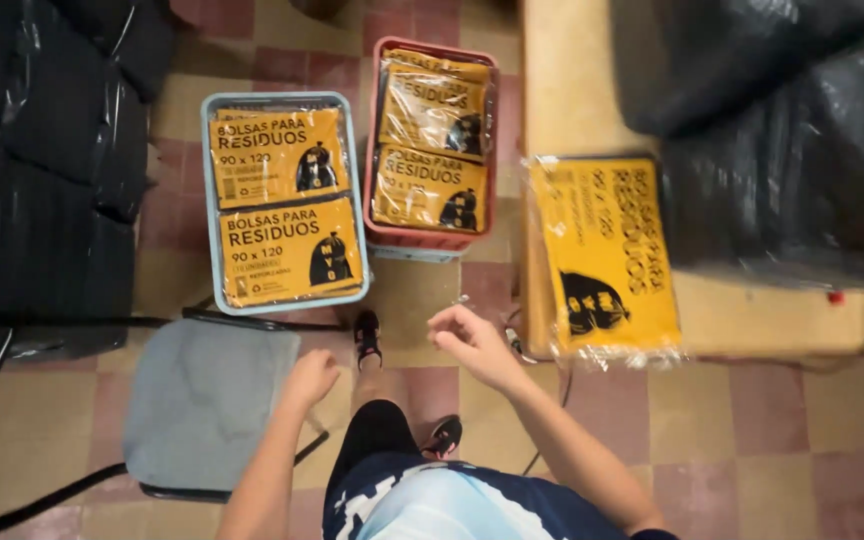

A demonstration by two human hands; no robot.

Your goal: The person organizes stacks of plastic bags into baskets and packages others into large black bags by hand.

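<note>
So biggest stuff first: black plastic sheeting (782, 130) heaped on the tan table (572, 90) at right, more black plastic (42, 150) piled at left. Then a grey chair (207, 400) w/ a black frame, below the blue crate (214, 200). The blue crate and the red crate (372, 225) sit side by side on the tiled floor (752, 440), each w/ two yellow packs showing on top. One more yellow pack (602, 250) lies flat on the table edge, hanging over a bit. Right hand (472, 340) is near it but not touching, fingers loosely curled, holding nothing afaict. Left hand (310, 378) is over the chair corner, curled up, also empty. Risk imo: that table pack is slick plastic and near the edge, so a sloppy grab could slide it to the floor. Feet are close to a thin cable too.
</note>
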